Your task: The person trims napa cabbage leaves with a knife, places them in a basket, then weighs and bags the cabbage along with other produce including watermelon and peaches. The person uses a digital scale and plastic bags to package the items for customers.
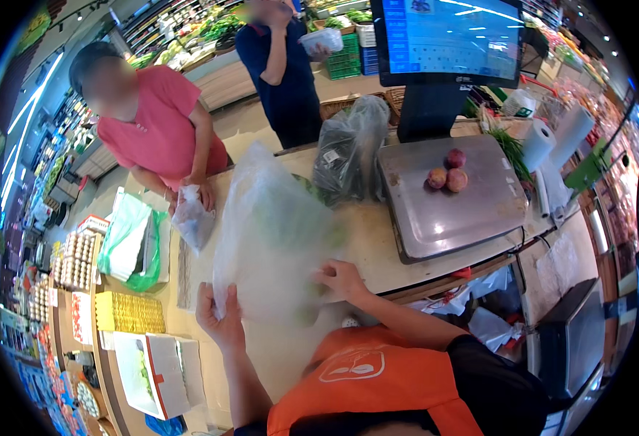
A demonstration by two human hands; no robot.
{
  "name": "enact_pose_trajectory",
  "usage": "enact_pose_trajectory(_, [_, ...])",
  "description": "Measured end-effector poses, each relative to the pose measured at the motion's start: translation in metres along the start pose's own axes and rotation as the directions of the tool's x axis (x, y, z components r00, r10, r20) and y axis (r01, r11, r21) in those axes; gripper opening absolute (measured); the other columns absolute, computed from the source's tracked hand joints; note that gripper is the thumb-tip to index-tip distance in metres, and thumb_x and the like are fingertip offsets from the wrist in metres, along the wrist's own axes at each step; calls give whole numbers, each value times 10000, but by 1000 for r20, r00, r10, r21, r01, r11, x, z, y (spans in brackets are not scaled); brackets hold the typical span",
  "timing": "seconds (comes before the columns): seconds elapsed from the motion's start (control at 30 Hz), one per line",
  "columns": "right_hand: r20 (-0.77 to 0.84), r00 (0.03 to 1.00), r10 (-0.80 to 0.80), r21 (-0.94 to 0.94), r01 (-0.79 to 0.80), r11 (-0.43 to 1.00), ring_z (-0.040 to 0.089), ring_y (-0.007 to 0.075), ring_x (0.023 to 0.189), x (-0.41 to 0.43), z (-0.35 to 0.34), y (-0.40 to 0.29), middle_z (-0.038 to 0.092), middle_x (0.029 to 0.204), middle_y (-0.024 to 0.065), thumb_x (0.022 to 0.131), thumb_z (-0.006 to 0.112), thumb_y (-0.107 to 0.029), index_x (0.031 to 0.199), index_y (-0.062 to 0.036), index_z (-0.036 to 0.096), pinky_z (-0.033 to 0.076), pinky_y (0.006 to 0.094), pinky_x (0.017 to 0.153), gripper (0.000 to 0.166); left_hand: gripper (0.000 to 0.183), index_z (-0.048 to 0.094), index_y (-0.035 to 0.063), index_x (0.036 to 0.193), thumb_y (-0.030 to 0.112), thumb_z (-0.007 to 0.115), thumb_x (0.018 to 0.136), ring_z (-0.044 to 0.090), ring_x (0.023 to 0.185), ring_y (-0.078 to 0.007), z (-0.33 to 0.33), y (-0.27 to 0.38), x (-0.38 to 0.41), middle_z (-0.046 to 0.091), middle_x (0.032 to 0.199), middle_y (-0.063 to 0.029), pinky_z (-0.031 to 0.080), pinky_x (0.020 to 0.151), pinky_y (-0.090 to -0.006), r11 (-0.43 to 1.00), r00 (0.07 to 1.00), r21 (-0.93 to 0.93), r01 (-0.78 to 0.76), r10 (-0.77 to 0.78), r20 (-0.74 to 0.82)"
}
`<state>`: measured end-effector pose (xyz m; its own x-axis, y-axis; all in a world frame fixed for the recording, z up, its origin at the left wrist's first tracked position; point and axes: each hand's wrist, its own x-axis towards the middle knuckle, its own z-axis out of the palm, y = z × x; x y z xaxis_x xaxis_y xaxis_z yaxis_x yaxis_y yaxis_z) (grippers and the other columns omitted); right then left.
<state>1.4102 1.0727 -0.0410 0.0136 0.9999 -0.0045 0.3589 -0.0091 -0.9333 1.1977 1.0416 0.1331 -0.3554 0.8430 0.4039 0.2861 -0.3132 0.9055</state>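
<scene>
A large translucent plastic bag (275, 234) hangs in front of me, pinched at its left edge by my left hand (222, 313). My right hand (341, 279) is at the bag's right side, its fingers bent against the blurred film. Green produce shows dimly through or behind the bag. Several reddish-purple round fruits (456, 180) sit on the steel plate of a weighing scale (428, 231), right of the bag. Another filled clear plastic bag (346, 158) stands on the counter (371, 240) beside the scale.
A person in a pink shirt (161, 103) holds a small tied bag (193, 218) across the counter; another person (281, 71) stands behind. The scale's screen (453, 38) rises at the back. Bag rolls (539, 144) stand right; egg trays (74, 259) and foam boxes (139, 376) are left.
</scene>
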Motion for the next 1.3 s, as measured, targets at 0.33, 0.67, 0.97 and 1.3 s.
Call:
enact_pose_trajectory(0.33, [161, 973, 163, 311, -207, 928, 564, 98, 608, -30, -102, -37, 618, 761, 37, 894, 606, -142, 978, -35, 626, 468, 254, 541, 138, 110, 530, 48, 807, -8, 625, 816, 365, 595, -38, -15, 8, 11, 425, 706, 43, 285, 487, -197, 991, 981, 121, 48, -70, 181])
enact_pose_trajectory(0.67, [-539, 572, -618, -640, 199, 742, 581, 289, 986, 44, -359, -147, 584, 1066, 142, 850, 640, -122, 1227, -75, 551, 477, 387, 805, 390, 86, 660, -21, 846, 62, 654, 866, 513, 648, -118, 11, 85, -3, 522, 719, -41, 404, 507, -244, 972, 959, 234, 0, -66, 274])
enact_pose_trajectory(0.97, [-241, 562, -791, -936, 82, 343, 361, 341, 1296, 99, -388, -124, 373, 1402, 168, 821, 662, -248, 1325, -104, 480, 334, 485, 1001, 555, 232, 616, -112, 980, 109, 574, 925, 615, 780, -271, 30, 82, -43, 631, 909, -182, 550, 706, -375, 884, 921, -351, 309, -370, -121])
enact_pose_trajectory(1.3, [-123, 516, -847, -924, 253, 288, 361, 317, 1305, 130, -384, -135, 400, 1390, 156, 778, 699, -245, 1278, -119, 533, 332, 472, 992, 542, 202, 642, -81, 1044, -29, 585, 858, 558, 748, -149, 61, 90, -52, 633, 879, -124, 458, 620, -255, 987, 958, 13, 160, -152, -245])
